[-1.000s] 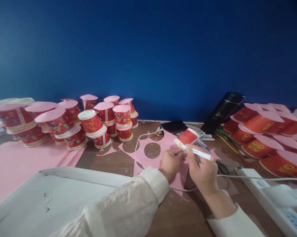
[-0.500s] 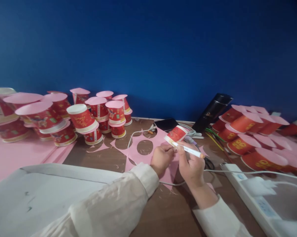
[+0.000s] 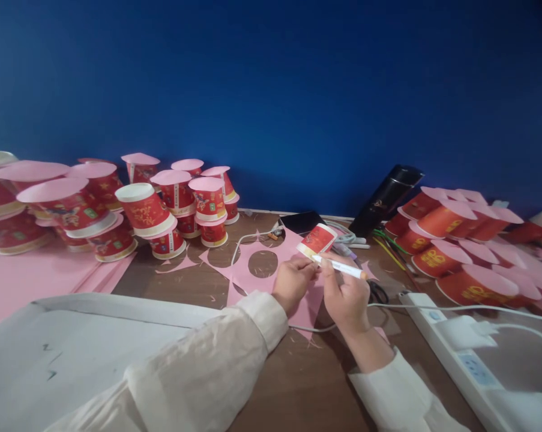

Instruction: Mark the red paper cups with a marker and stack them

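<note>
My left hand [image 3: 292, 282] is closed, pinching the edge of a pink paper sheet [image 3: 271, 273] that has round holes cut out of it. My right hand [image 3: 345, 294] is closed round a white pen [image 3: 340, 267] with an orange end, its tip meeting the left fingers on the paper. A small red paper cup [image 3: 318, 239] lies tilted just beyond both hands; whether a finger touches it I cannot tell. Both arms wear cream sleeves.
Several red cups capped with pink discs [image 3: 162, 198] crowd the back left, more [image 3: 460, 252] at the right. A stack of pink sheets [image 3: 41, 276], a white board [image 3: 86, 348], a black bottle [image 3: 385, 195], a phone [image 3: 303, 221], scissors [image 3: 377, 292] and a white power strip [image 3: 460, 354] with cable surround me.
The view shifted right and slightly down, so everything slid left in the picture. My hands kept the same grip on pen and paper, moving only a little.
</note>
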Demonstrator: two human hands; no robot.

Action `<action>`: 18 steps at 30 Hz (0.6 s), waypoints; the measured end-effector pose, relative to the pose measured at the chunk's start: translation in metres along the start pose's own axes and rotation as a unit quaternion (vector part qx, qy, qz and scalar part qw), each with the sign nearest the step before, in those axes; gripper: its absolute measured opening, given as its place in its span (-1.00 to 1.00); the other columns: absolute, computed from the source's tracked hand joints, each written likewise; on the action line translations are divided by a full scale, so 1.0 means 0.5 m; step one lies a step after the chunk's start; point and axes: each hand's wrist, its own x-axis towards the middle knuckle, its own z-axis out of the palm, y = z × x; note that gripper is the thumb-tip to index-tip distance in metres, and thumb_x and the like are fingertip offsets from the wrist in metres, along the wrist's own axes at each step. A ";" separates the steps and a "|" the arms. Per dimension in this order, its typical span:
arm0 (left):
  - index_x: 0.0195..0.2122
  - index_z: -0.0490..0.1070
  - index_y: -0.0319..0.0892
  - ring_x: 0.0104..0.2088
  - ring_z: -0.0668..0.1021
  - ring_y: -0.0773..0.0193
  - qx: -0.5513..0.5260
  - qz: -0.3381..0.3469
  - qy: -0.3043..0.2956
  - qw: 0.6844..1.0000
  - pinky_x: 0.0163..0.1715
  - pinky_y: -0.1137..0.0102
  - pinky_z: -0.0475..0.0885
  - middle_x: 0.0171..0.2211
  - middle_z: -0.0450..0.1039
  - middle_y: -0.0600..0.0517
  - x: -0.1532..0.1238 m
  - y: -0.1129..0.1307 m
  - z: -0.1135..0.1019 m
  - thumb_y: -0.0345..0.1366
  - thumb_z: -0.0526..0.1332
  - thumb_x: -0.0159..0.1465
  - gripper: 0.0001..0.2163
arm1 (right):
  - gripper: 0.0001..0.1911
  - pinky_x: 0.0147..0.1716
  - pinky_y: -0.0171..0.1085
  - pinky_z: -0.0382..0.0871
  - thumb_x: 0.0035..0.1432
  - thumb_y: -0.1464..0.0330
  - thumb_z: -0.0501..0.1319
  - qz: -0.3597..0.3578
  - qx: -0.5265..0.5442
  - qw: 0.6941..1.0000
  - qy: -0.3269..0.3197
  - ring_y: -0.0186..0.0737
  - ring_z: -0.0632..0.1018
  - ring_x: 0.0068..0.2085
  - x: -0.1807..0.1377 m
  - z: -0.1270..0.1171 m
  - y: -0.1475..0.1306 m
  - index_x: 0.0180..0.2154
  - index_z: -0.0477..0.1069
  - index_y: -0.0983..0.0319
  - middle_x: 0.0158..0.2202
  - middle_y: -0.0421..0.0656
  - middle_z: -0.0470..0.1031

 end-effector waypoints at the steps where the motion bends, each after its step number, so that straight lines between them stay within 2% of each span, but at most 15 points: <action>1: -0.47 0.57 -0.22 -0.45 0.46 0.30 0.004 0.003 -0.003 1.000 -0.39 0.41 0.34 -0.47 0.51 0.00 0.000 -0.001 -0.001 -0.28 0.31 0.17 -0.86 | -0.80 -0.07 -0.14 0.52 0.41 0.30 0.16 0.000 0.000 1.000 -0.002 -0.11 0.62 -0.13 0.001 0.001 0.000 -0.11 0.54 0.22 -0.19 -0.05 0.61; 5: -0.53 0.53 -0.22 -0.46 0.43 0.32 0.034 0.004 0.002 0.999 -0.38 0.42 0.34 -0.50 0.48 0.02 0.001 0.001 -0.001 -0.30 0.30 0.18 -0.83 | -0.82 -0.07 -0.16 0.50 0.40 0.33 0.18 -0.001 0.001 1.000 0.004 -0.13 0.62 -0.13 0.005 0.001 0.000 -0.10 0.54 0.23 -0.19 -0.07 0.61; 11: -0.49 0.56 -0.22 -0.41 0.47 0.28 0.025 -0.008 0.007 1.000 -0.33 0.41 0.38 -0.48 0.50 0.01 -0.002 0.007 0.003 -0.32 0.31 0.17 -0.87 | -0.85 -0.06 -0.17 0.49 0.39 0.38 0.19 -0.029 -0.005 1.000 0.006 -0.14 0.62 -0.12 0.004 0.000 0.002 -0.11 0.52 0.25 -0.18 -0.06 0.61; 18: -0.48 0.56 -0.20 -0.40 0.48 0.28 0.053 0.004 0.000 0.999 -0.29 0.39 0.41 -0.45 0.52 0.01 0.001 -0.014 0.002 -0.30 0.28 0.20 -0.85 | -0.75 -0.08 -0.13 0.51 0.42 0.26 0.14 0.004 -0.014 1.000 -0.008 -0.10 0.63 -0.13 0.001 0.001 0.003 -0.13 0.54 0.24 -0.18 -0.04 0.62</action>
